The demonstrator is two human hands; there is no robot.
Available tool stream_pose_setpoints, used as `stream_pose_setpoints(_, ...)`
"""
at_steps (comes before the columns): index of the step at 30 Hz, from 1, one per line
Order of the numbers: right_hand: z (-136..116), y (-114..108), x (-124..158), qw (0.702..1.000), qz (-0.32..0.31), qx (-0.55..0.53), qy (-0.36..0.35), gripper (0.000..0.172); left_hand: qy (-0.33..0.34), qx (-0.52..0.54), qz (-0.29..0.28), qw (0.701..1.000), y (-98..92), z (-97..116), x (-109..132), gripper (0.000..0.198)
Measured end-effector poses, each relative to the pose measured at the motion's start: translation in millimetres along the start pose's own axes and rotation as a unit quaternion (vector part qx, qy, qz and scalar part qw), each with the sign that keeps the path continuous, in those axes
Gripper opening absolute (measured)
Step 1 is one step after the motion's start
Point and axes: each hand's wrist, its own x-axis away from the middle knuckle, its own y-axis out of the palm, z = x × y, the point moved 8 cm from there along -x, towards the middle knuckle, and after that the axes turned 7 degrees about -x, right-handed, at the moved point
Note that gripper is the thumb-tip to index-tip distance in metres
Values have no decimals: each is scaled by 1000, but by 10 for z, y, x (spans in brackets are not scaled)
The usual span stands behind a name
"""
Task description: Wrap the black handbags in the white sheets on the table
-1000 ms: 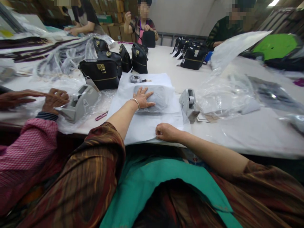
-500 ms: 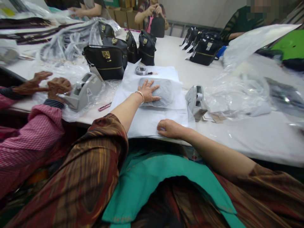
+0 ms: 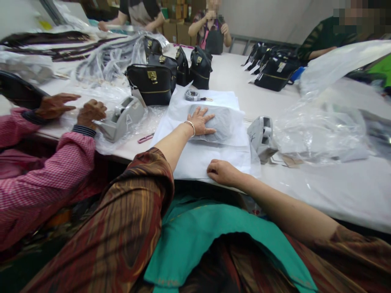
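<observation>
My left hand [image 3: 201, 123] lies flat with fingers spread on a grey, rounded bundle [image 3: 222, 122] covered by thin white paper. Beneath it are white paper sheets [image 3: 189, 162] spread at the table's front edge. Just beyond the bundle sits a coiled strap [image 3: 192, 95] in clear wrap, its metal clasp pointing right. My right hand [image 3: 224, 171] rests at the sheets' near edge with its fingers curled in. What those fingers hold, if anything, is hidden.
Grey tape dispensers [image 3: 261, 136] flank the sheets. Black handbags [image 3: 152, 83] stand beyond, and more bags [image 3: 276, 73] at right. Clear plastic bags [image 3: 320, 134] lie right. A pink cutter [image 3: 146, 138] is left, near a co-worker's hands [image 3: 90, 114]. Other people sit across.
The camera view has shifted, so everything appears slightly right and lower. My left hand stays on the bundle; my right fingers look more curled. The co-worker's left-side hand has opened out.
</observation>
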Motion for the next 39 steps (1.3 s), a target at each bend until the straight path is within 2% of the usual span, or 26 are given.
stream_pose_setpoints(3, -17, -8, -36, 1000, 9, 23, -1, 24, -1, -1, 2, 1000, 1, -10, -5, 99)
stream_pose_setpoints(6, -99, 50, -71, 996, -21, 86, -22, 17, 0, 3, 4, 1000, 8, -13, -10, 99)
stream_pose_setpoints(11, -182, 116, -91, 983, -45, 170, -43, 19, -3, 9, 4, 1000, 10, -11, -8, 100)
stream_pose_setpoints(19, -48, 28, -137, 995, -20, 94, -39, 12, -3, 11, 4, 1000, 8, -7, -1, 99)
stream_pose_setpoints(24, 4, -119, -160, 1000, 17, -3, -6, 13, -3, 8, -1, 1000, 12, -5, 9, 99)
stream_pose_setpoints(28, -3, -180, -131, 998, 20, -56, 1, 12, -1, 7, -4, 1000, 9, -3, 13, 99)
stream_pose_setpoints(30, -67, -174, -102, 999, 15, -47, -18, 13, 0, 6, -8, 1000, 17, -5, 10, 99)
stream_pose_setpoints(33, -243, -100, -75, 997, -3, 11, -80, 32, 0, 3, -9, 1000, 25, -10, 2, 100)
stream_pose_setpoints(34, -300, -61, -76, 994, -11, 38, -101, 33, -1, 2, -8, 1000, 25, -11, 1, 100)
stream_pose_setpoints(37, -391, 71, -117, 986, -43, 87, -134, 13, -2, 2, -5, 1000, 24, -11, -1, 100)
stream_pose_setpoints(39, -383, 128, -161, 987, -58, 79, -130, 12, -3, 4, -6, 1000, 24, -8, 1, 100)
